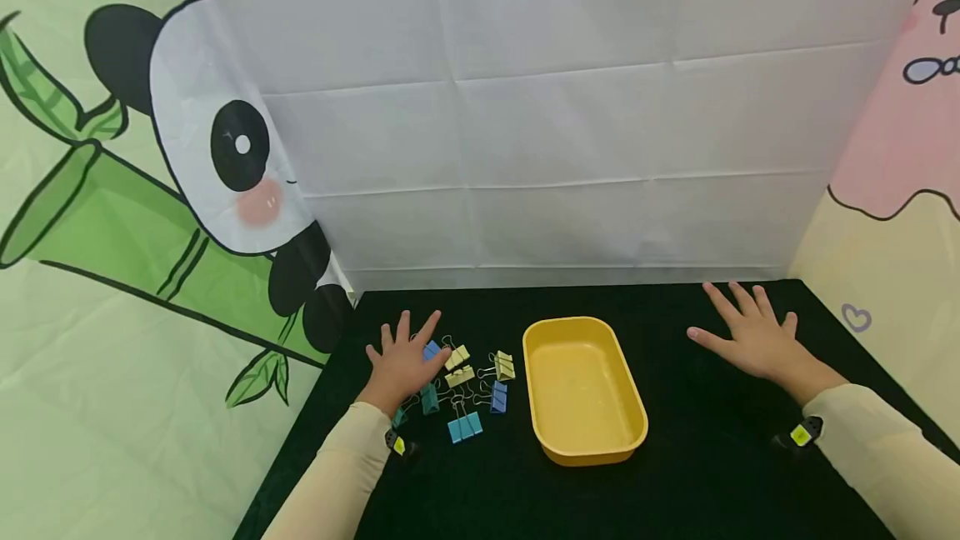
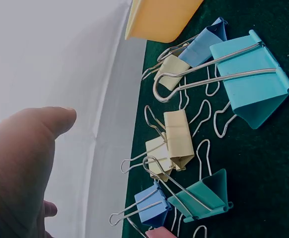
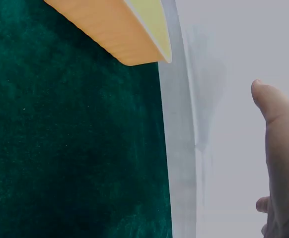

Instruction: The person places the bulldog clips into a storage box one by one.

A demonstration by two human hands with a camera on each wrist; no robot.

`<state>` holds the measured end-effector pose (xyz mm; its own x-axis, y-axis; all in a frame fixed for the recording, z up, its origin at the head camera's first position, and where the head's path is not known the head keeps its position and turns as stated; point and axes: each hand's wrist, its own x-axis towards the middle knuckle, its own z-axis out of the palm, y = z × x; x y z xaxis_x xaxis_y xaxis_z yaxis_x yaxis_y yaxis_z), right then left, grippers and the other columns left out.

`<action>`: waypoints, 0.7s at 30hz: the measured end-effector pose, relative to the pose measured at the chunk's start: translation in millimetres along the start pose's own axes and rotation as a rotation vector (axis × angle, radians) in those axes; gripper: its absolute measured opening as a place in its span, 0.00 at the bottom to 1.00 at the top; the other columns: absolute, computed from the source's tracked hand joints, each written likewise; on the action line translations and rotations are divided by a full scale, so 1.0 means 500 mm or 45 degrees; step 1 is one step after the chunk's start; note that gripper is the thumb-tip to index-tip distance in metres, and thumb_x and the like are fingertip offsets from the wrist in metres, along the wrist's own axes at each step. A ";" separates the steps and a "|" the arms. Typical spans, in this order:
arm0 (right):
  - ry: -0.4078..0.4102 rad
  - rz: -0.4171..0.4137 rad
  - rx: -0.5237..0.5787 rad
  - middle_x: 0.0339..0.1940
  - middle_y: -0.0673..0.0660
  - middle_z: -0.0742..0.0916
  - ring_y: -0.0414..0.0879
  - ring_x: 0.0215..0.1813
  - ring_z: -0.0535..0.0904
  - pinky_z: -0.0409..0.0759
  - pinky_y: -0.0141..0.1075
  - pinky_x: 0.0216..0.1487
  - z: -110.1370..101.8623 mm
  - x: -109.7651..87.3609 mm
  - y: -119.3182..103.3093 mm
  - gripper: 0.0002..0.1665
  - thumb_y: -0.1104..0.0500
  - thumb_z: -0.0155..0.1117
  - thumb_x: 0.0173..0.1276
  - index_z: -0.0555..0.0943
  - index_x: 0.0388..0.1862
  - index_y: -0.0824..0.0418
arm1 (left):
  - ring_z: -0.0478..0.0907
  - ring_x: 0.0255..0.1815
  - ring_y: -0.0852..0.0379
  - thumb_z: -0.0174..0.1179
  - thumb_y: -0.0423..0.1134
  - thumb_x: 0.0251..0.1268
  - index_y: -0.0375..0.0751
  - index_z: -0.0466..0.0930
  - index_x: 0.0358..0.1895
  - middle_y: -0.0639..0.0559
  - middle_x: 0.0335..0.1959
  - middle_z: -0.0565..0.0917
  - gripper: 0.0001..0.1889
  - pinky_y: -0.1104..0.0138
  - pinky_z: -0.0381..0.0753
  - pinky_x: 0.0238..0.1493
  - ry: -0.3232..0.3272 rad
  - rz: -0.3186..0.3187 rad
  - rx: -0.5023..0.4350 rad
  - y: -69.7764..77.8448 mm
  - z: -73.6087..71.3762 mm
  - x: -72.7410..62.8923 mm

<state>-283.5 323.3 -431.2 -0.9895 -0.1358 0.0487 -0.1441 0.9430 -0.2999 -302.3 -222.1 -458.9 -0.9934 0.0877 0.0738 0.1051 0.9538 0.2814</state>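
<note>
My left hand, fingers spread, hovers over the left side of a loose group of binder clips and holds nothing. In the left wrist view the clips show closely: a large light-blue binder clip, a teal binder clip, cream binder clips, blue binder clips and the edge of a pink one. A yellow plastic tray sits right of the clips, its inside bare. Off to the tray's right, my right hand is held with spread fingers and nothing in it.
A dark green cloth covers the table. Behind its far edge hangs a white sheet. Printed fabric with a panda stands on the left, and another printed panel on the right.
</note>
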 end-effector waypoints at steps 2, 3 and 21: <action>-0.010 -0.002 -0.002 0.80 0.77 0.44 0.81 0.75 0.29 0.28 0.84 0.58 0.002 0.002 0.000 0.59 0.23 0.46 0.70 0.36 0.84 0.51 | 0.39 0.77 0.19 0.50 0.66 0.72 0.65 0.46 0.82 0.34 0.82 0.42 0.40 0.21 0.39 0.64 0.013 -0.011 -0.014 -0.002 0.003 -0.001; -0.011 -0.005 -0.003 0.80 0.77 0.44 0.81 0.75 0.30 0.29 0.84 0.58 0.003 0.002 -0.001 0.59 0.23 0.47 0.70 0.36 0.84 0.51 | 0.41 0.77 0.20 0.51 0.65 0.72 0.65 0.46 0.82 0.33 0.82 0.43 0.40 0.21 0.40 0.65 0.018 -0.019 -0.018 -0.004 0.004 -0.001; -0.062 -0.030 0.046 0.79 0.78 0.46 0.80 0.76 0.31 0.30 0.83 0.60 0.030 0.010 -0.019 0.59 0.23 0.47 0.70 0.40 0.84 0.53 | 0.85 0.39 0.40 0.53 0.46 0.76 0.42 0.47 0.80 0.30 0.70 0.66 0.37 0.50 0.83 0.49 0.104 -0.242 -0.554 -0.059 0.011 0.030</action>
<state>-287.0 308.9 -442.4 -0.9848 -0.1731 0.0103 -0.1666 0.9280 -0.3333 -320.8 -247.3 -471.6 -0.9919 -0.1161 0.0522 -0.0513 0.7402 0.6704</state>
